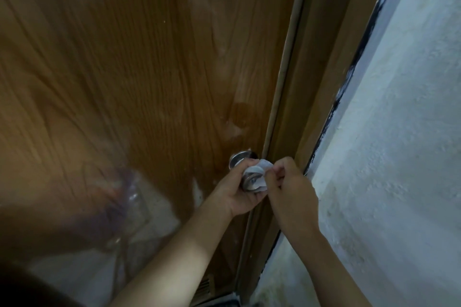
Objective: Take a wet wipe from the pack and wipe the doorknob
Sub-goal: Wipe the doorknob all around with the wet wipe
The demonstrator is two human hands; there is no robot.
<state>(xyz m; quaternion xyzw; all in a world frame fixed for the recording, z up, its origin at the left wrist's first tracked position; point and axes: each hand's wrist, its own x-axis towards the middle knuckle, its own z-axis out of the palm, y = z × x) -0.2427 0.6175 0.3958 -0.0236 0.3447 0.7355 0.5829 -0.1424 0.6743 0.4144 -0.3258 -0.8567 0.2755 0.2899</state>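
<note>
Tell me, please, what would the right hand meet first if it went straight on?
The right hand pinches the wipe; straight on it would likely meet the doorknob underneath.

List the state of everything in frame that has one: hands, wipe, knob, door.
wet wipe: crumpled, draped over the doorknob
doorknob: partly covered, metal face showing
left hand: grips the doorknob
right hand: pinches the wet wipe's edge
door: looks shut against its frame

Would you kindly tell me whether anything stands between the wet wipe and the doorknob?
Nothing visible does: the wet wipe lies on the doorknob, which the left hand grips, and the right hand pinches it.
</note>
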